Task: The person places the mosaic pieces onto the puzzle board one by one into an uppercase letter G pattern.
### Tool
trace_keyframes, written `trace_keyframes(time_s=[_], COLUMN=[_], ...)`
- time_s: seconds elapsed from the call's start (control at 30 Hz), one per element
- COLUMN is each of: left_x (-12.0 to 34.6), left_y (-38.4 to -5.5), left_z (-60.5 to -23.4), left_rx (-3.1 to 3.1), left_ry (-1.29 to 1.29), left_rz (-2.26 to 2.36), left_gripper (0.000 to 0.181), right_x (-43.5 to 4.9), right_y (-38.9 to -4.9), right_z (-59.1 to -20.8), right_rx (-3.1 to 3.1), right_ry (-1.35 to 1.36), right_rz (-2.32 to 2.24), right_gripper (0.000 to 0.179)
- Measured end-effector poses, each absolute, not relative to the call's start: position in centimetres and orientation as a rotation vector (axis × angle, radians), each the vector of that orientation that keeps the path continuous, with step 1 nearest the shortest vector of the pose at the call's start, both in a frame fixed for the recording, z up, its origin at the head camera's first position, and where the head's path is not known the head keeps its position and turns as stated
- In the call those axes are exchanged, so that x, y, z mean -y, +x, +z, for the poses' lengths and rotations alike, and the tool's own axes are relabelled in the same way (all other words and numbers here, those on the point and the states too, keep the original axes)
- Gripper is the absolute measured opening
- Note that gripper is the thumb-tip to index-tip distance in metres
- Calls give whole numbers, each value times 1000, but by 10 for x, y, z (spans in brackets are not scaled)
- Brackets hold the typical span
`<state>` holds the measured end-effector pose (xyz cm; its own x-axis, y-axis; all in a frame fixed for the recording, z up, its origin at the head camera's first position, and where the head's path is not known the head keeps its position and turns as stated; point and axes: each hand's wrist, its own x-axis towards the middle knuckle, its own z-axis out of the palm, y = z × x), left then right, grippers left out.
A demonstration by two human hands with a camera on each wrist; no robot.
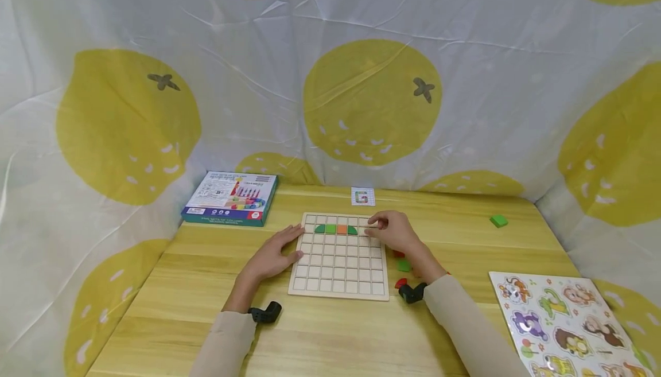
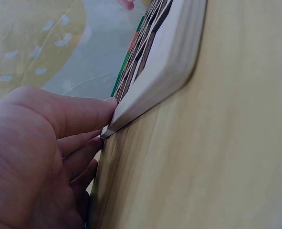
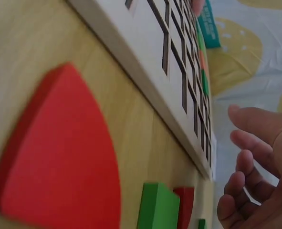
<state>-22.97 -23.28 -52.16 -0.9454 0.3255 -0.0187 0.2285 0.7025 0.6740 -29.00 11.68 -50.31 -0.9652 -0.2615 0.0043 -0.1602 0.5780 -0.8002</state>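
A wooden grid board [image 1: 338, 262] lies on the table between both hands. In one of its upper rows sit a dark green curved piece [image 1: 320, 228], a light green square [image 1: 331, 228], an orange square [image 1: 342, 229] and another dark green curved piece [image 1: 352, 230]. My left hand [image 1: 273, 255] touches the board's left edge, fingers mostly straight; the left wrist view has the thumb against the rim. Above the upper right corner hovers my right hand [image 1: 396, 231], fingers loosely bent. Nothing shows between its thumb and fingers in the right wrist view.
Right of the board lie a red curved piece [image 3: 64, 157], a green block [image 3: 160, 207] and other pieces, partly behind the right arm. A patterned card [image 1: 363, 196] is behind the board. A box [image 1: 231, 198] stands back left, a green block [image 1: 498, 221] right, an animal board [image 1: 565, 325] front right.
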Motion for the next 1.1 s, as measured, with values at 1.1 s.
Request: trace_keyframes(time_s=[1.1], left_x=[233], left_y=[-230], left_z=[-523], left_rx=[-2774], left_ry=[461], left_rz=[1066], left_gripper=[63], right_x=[-209], right_y=[-302], right_z=[-513], right_rx=[-2796], right_ry=[-275], right_rz=[-1143], right_gripper=[37])
